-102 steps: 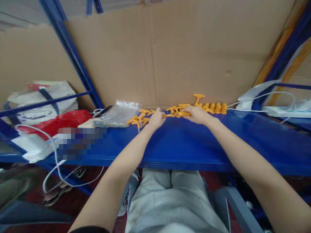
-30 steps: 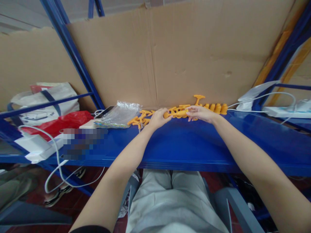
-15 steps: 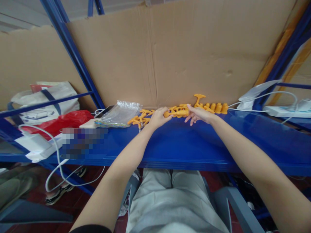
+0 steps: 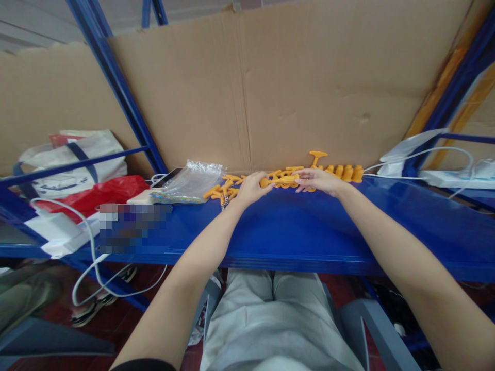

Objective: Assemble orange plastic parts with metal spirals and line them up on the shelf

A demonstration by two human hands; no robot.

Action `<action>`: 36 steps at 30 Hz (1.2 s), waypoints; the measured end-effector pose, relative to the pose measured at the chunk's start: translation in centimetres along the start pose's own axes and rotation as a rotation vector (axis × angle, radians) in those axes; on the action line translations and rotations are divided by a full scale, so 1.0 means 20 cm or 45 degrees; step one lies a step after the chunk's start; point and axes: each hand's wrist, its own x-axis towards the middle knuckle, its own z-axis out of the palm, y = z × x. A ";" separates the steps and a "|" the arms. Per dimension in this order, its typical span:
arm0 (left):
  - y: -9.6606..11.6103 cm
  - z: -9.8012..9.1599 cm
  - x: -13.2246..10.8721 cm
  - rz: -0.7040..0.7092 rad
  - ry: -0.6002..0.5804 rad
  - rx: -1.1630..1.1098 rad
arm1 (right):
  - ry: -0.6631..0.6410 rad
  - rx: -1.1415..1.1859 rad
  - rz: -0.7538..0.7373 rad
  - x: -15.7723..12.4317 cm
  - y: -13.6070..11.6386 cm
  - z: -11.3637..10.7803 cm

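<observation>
My left hand (image 4: 251,188) and my right hand (image 4: 317,181) both grip one orange plastic piece (image 4: 279,180), a short rod held level between them just above the blue shelf (image 4: 294,232). The left fingers wrap its left end, the right fingers pinch its right end. Several loose orange T-shaped pieces (image 4: 223,189) lie left of my left hand. A row of orange cone-shaped parts (image 4: 346,172) stands by the cardboard wall, right of my right hand, with one T-shaped piece (image 4: 317,155) upright behind it.
A clear plastic bag (image 4: 187,181) lies left of the orange pieces, next to a phone. Red and white bags (image 4: 81,185) and a white cable (image 4: 88,247) crowd the left end. White cables and a power strip (image 4: 452,178) sit at the right. Cardboard (image 4: 309,82) backs the shelf.
My right hand's fingers were spread half a second ago and have closed again on the right end of the orange piece. The left hand has stayed in place.
</observation>
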 end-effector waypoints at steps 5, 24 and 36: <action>-0.01 0.00 0.00 0.016 0.023 0.005 | -0.038 0.023 0.019 0.00 -0.01 0.00; -0.02 0.02 -0.01 0.066 0.033 0.017 | -0.017 0.212 0.212 0.00 -0.02 0.04; 0.00 0.01 0.00 0.052 0.006 0.032 | -0.015 0.248 0.277 0.01 -0.01 0.05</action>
